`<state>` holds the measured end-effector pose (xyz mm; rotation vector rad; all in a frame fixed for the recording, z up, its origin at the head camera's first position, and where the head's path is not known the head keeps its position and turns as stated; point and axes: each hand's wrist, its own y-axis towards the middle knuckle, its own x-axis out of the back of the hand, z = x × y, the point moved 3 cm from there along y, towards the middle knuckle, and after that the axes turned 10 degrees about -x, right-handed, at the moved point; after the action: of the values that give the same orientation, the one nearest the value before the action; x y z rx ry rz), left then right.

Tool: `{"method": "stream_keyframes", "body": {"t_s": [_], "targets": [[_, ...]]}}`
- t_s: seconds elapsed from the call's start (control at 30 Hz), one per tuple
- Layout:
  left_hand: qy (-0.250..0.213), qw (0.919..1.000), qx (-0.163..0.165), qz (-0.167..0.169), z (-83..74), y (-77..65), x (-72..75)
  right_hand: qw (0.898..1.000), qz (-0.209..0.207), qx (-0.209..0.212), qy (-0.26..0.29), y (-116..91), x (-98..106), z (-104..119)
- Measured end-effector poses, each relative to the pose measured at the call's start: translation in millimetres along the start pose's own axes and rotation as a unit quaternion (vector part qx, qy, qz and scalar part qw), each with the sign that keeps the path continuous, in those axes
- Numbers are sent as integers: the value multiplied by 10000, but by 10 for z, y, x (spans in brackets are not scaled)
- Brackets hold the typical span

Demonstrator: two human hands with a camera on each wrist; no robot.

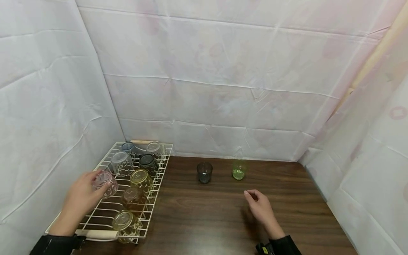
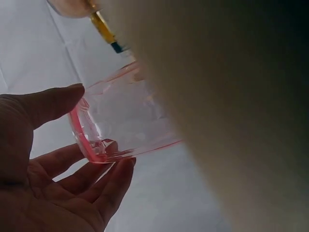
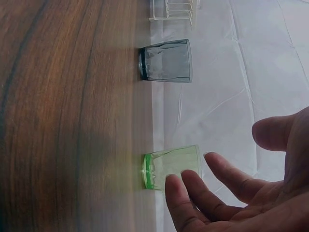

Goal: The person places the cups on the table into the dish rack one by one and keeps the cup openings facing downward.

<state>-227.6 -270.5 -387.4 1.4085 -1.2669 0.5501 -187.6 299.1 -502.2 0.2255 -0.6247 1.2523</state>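
Observation:
My left hand grips a pink glass around its base, over the left side of a white wire rack. In the left wrist view the thumb presses one side of the pink glass and the fingers the other; a large blurred shape hides its far end. My right hand hovers above the table with loosely bent fingers and holds nothing. Nearest to it stands a green glass, upright on the wood. Left of that, a dark grey glass is also upright.
Several upturned glasses stand on the rack, among them a yellow one, an amber one and a black one. The rack has wooden handles. White sheeting encloses the brown table at the back and sides.

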Motion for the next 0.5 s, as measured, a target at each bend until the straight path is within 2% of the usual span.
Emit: {"method": "stream_keyframes", "body": {"t_s": [0.3,0.5], "targets": [[-32,9958,-39,915,194,40,-93,9998,-123,-61,118,-42,54,11],[77,9925,-401,1156,215,110,-147,9997,-160,-77,172,-69,75,37]]}}
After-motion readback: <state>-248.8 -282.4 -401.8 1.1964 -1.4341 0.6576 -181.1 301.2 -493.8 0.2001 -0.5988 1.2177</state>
